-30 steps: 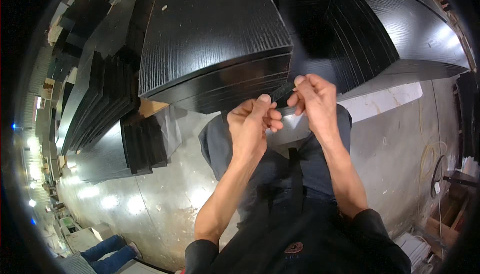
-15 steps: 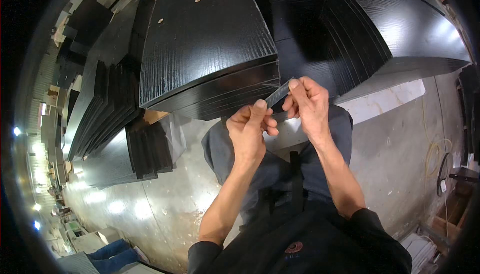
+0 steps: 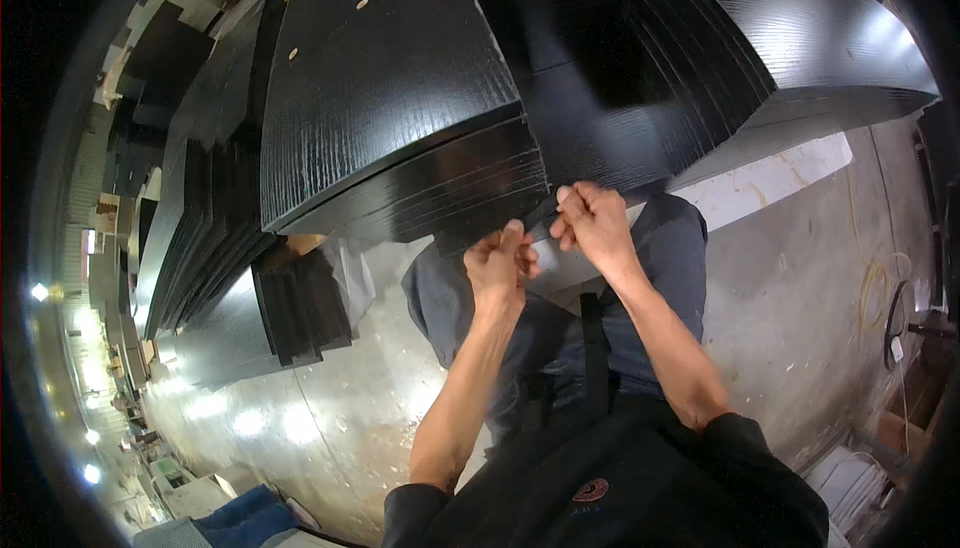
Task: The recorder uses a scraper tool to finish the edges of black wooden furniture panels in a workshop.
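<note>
Pinched between the thumb and fingers of my left hand (image 3: pixel 494 273) is one end of a thin, narrow dark strip (image 3: pixel 542 216). My right hand (image 3: pixel 602 231) grips the other end, a little higher and farther away. The strip slants between them; its exact kind cannot be made out. Both hands are just in front of a stack of glossy black wood-grain boards (image 3: pixel 400 78), close to its near right corner. Two small pale oval marks show on the top board. Whether the strip touches the boards, I cannot tell.
More black boards (image 3: pixel 700 78) stand to the right, beside a broad glossy panel (image 3: pixel 800 18). At left are further stacked black boards (image 3: pixel 190 238). A pale marbled board (image 3: pixel 770 188) lies below the right stack. Cables (image 3: pixel 880 298) hang at far right over the concrete floor (image 3: pixel 350 418).
The view has shifted slightly, and the boards appear farther left. Both hands still hold the strip, which now looks darker and shows less of its face.
</note>
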A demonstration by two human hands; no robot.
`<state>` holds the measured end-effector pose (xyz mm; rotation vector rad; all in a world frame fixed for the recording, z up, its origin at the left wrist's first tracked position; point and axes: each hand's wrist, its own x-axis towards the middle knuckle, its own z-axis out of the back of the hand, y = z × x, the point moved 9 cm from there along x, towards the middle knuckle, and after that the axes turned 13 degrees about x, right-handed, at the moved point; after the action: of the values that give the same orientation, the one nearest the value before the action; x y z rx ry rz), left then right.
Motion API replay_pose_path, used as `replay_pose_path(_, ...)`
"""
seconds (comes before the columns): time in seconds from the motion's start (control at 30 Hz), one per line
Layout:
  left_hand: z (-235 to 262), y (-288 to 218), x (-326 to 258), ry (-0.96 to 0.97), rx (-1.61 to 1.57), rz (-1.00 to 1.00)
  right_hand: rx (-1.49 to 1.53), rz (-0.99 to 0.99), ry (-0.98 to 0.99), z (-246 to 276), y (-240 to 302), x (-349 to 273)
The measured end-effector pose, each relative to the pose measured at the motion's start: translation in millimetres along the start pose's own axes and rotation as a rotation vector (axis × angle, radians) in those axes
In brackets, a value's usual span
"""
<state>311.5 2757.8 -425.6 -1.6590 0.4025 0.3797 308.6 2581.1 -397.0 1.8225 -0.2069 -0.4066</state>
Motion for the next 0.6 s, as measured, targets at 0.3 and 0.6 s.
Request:
replay_pose_path(0.3, 5.0, 15.3, 0.8, 0.024, 0.175, 0.163, -0.499, -0.019, 0.115, -11.6, 6.1, 11.5)
replay_pose_path(0.6, 8.9, -21.7, -0.7, -0.037, 0.103, -0.028, -0.078, -0.093, 0.050, -9.4, -10.9, 3.9)
